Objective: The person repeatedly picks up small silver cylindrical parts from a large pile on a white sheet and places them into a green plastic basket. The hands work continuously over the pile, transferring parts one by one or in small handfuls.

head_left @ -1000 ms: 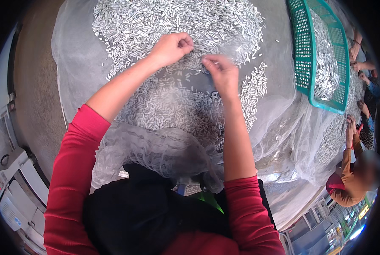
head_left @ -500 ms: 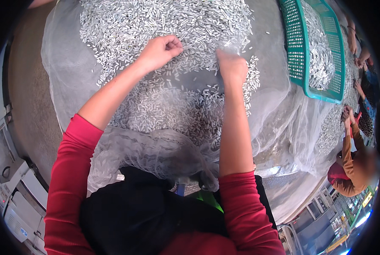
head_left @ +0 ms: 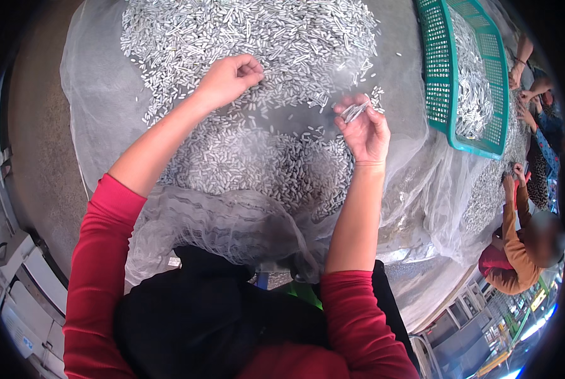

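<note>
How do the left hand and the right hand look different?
The left hand has its fingers curled in; the right hand is turned palm up. The right hand shows silvery pieces in its fingers; the left hand shows none, though its curl could hide some. Both are bare.

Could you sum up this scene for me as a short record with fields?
Far pile: many slim silver pieces
Near pile: more small silver pieces
Left hand: fingers curled, at the far pile; contents hidden
Right hand: palm up, holding several silver pieces
Basket: green, upper right, silver pieces inside
Nearby: person in brown sleeves, far right
</note>
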Demonstrator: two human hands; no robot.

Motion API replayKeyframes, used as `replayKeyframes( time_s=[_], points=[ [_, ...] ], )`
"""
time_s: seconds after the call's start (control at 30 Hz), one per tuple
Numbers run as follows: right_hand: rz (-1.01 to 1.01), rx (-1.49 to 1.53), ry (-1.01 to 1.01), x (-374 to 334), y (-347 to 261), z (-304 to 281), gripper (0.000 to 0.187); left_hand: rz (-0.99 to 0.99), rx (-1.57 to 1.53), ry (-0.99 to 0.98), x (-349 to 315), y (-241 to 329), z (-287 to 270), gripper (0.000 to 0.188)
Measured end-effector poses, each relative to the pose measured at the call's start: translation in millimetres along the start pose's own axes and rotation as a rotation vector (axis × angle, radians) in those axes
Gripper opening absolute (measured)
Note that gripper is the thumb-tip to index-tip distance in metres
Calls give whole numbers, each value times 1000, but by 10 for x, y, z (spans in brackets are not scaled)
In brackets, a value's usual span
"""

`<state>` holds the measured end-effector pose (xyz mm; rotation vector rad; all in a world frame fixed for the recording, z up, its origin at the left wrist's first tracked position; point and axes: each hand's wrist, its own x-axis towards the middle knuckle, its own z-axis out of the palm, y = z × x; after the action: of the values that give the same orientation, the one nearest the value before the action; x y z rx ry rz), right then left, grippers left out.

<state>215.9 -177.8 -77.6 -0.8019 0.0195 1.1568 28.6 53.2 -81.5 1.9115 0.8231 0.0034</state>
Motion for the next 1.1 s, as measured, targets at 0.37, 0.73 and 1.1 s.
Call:
replayKeyframes(
  time_s=[0.37,0.73,1.1],
  points=[
    [-10,-1670,637,260,288,177,25,16,-10,-12,-39,45,21,18],
    [119,-741,464,-59,144,-14,18,27,-41,5,-122,-20,-57,16],
    [195,-586,229,-175,-81,73,32,32,-59,18,-167,-146,-100,17]
  ],
)
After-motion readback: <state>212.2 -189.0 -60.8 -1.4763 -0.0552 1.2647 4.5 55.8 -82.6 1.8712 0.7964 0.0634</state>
